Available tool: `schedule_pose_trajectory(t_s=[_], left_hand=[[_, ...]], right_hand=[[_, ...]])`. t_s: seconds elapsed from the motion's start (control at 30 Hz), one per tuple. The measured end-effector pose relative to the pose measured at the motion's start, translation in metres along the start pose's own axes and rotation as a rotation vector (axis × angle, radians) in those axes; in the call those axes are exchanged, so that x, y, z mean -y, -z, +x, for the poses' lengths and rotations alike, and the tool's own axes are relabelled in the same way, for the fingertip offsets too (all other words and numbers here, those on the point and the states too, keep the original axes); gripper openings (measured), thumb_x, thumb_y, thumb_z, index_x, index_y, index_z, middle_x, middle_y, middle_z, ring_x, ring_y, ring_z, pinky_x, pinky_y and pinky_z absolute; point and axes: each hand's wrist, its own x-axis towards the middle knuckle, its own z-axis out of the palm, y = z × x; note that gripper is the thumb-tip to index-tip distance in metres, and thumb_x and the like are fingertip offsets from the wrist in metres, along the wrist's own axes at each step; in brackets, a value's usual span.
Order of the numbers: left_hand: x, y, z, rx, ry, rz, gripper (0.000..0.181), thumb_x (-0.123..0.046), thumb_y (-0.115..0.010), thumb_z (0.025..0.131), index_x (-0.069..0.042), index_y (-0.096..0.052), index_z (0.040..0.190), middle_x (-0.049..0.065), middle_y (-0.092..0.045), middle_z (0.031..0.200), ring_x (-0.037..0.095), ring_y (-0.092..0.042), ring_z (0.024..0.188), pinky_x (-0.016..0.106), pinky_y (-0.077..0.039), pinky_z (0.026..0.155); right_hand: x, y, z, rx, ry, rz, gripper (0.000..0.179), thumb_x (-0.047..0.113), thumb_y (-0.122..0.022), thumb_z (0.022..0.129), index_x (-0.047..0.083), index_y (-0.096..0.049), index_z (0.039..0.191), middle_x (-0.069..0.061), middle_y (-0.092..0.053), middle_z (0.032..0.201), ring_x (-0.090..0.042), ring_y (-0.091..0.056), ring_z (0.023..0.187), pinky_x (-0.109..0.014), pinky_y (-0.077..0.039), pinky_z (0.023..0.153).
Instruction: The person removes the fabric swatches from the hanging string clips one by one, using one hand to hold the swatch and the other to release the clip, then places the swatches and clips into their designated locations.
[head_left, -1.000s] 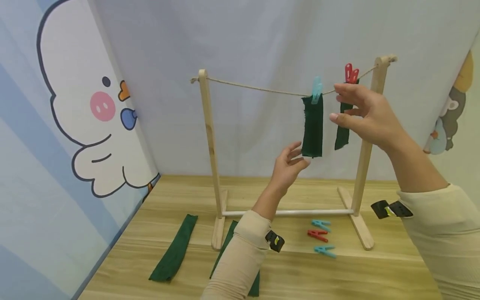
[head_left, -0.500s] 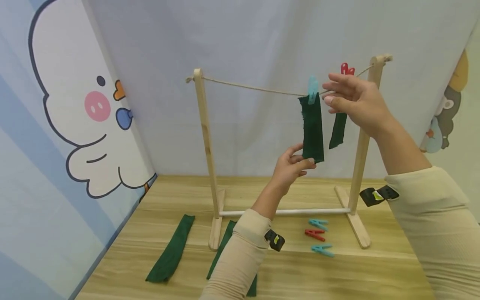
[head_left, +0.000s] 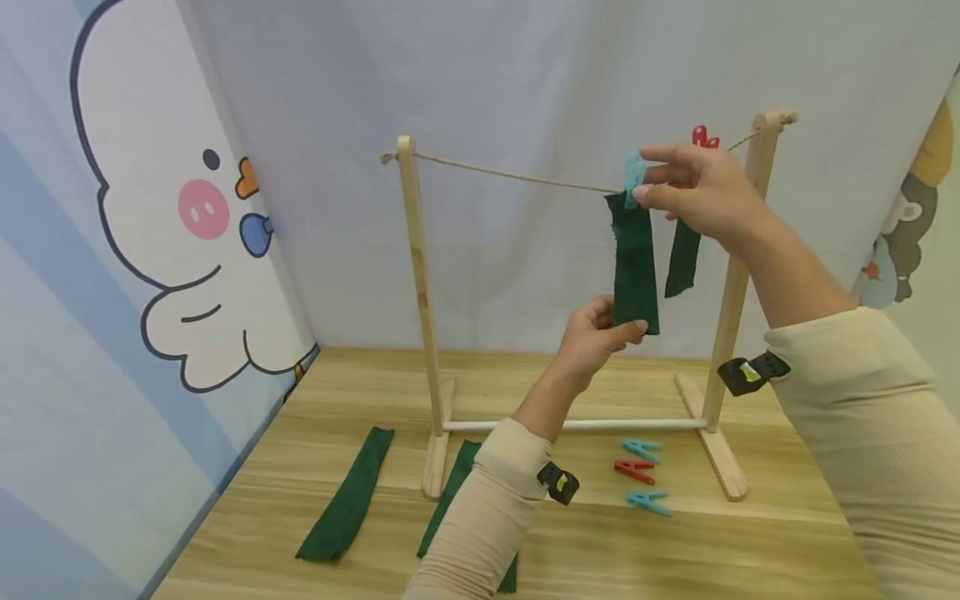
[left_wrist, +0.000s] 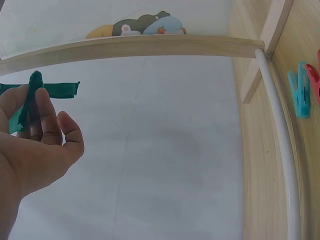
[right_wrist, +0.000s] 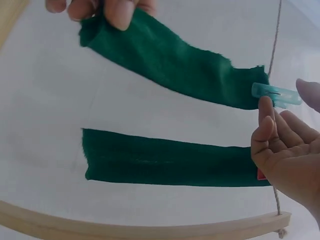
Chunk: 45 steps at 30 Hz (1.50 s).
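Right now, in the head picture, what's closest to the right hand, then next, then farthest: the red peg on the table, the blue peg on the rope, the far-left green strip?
1. Blue peg: on the rope, at the right hand.
2. Red peg: below, on the table.
3. Green strip: far left on the table.

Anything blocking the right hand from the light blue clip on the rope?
Nothing visible: the right hand is right at the light blue clip. The red clip sits farther along the rope, partly behind the hand, not between.

The cloth strips are green, pegs red or blue.
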Motion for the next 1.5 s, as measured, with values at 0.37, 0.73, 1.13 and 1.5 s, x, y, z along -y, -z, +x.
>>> schedule_pose_trajectory(t_s=[0.37, 0.73, 1.13, 1.5], left_hand=[[-0.002, 0.0, -0.001, -0.012, -0.028, -0.006, 0.019, 0.0, -0.062, 0.086, 0.005, -0.06, 0.104, 0.002, -0.062, 0.079, 0.011, -0.06, 0.07, 0.025, -0.045, 0.065], [-0.006, 0.003, 0.003, -0.084, -0.008, 0.064, 0.018, -0.004, -0.069, 0.083, 0.003, -0.065, 0.099, 0.0, -0.062, 0.076, 0.01, -0.056, 0.074, 0.026, -0.046, 0.068], [-0.007, 0.004, 0.003, -0.089, -0.001, 0.047, 0.016, -0.002, -0.066, 0.084, 0.005, -0.065, 0.099, 0.0, -0.062, 0.077, 0.01, -0.057, 0.073, 0.028, -0.048, 0.066], [-0.004, 0.006, -0.001, -0.071, -0.02, 0.037, 0.017, -0.002, -0.068, 0.084, 0.005, -0.065, 0.1, 0.004, -0.064, 0.082, 0.015, -0.062, 0.077, 0.026, -0.049, 0.07]], right_hand=[[0.0, 0.005, -0.003, -0.058, 0.077, -0.024, 0.035, 0.018, -0.069, 0.085, 0.007, -0.057, 0.116, -0.003, -0.062, 0.098, -0.012, -0.058, 0.086, -0.025, -0.044, 0.08], [-0.002, 0.021, -0.006, -0.112, 0.17, -0.159, 0.033, 0.013, -0.075, 0.079, -0.004, -0.061, 0.104, 0.01, -0.062, 0.082, -0.001, -0.058, 0.074, -0.013, -0.041, 0.068], [-0.004, 0.039, -0.017, -0.081, 0.153, -0.175, 0.037, 0.018, -0.075, 0.08, -0.003, -0.065, 0.108, 0.015, -0.065, 0.08, -0.001, -0.059, 0.073, -0.012, -0.041, 0.066], [-0.006, 0.033, -0.02, -0.247, 0.202, -0.233, 0.031, 0.02, -0.074, 0.082, -0.008, -0.068, 0.094, 0.024, -0.058, 0.07, -0.003, -0.051, 0.07, -0.018, -0.036, 0.06]])
